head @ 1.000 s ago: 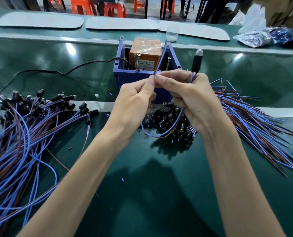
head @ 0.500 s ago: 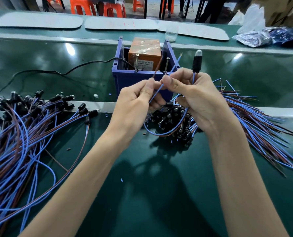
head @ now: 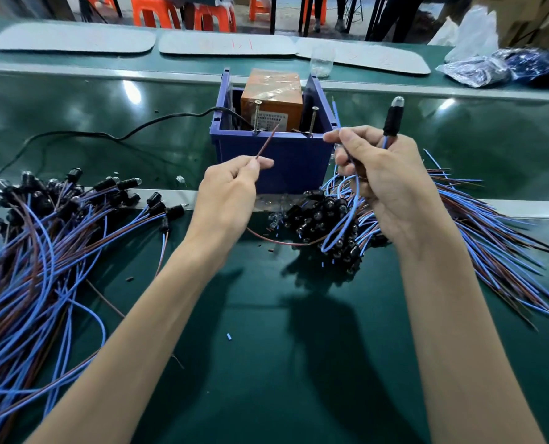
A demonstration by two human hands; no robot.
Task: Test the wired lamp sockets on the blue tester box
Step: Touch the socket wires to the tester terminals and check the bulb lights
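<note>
Two pinches: left hand [head: 231,190], brown wire [head: 266,142]; right hand [head: 385,184], blue wire [head: 337,115], perhaps socket [head: 392,118]

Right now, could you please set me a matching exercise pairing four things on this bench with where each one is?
Things: 1 brown wire; 2 blue wire; 3 orange block; 4 black cable.
Places: A inside the blue box; B pinched in the left hand; C lying on the table; D pinched in the right hand.
Pairs: 1-B; 2-D; 3-A; 4-C.
</note>
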